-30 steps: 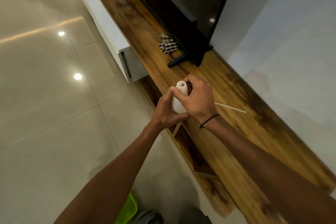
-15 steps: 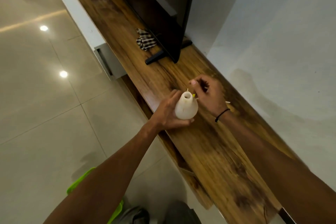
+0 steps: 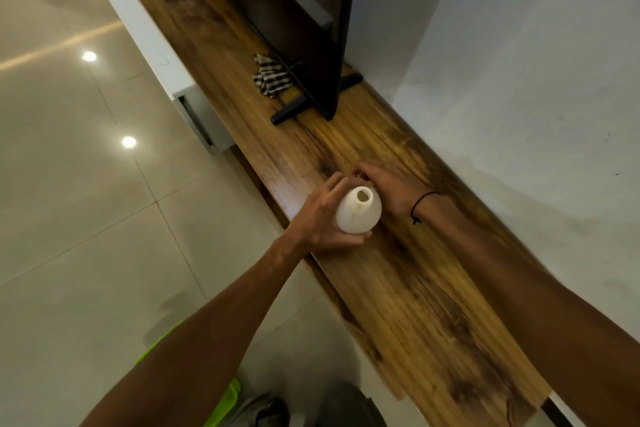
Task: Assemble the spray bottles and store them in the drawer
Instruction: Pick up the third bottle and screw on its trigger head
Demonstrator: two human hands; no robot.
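Observation:
My left hand [image 3: 320, 217] grips a white pear-shaped bottle [image 3: 358, 215] upright over the front edge of the wooden cabinet top [image 3: 419, 291]. Its neck is open with no cap on it. Just behind the bottle, my right hand [image 3: 393, 187] lies low on the wood with its fingers curled. A small pale piece of the spray head [image 3: 361, 177] shows at its fingertips, and the rest of it is hidden under the hand. A white drawer [image 3: 204, 121] stands slightly pulled out of the cabinet front at the left.
A black TV [image 3: 298, 10] on a stand foot [image 3: 289, 109] fills the back of the top, with a checked cloth [image 3: 272, 78] beside it. The white wall runs close along the right. Glossy floor tiles lie to the left.
My right hand has dropped from beside the bottle neck down onto the wood behind the bottle. The thin white tube seen earlier no longer shows. The bottle stays in my left hand.

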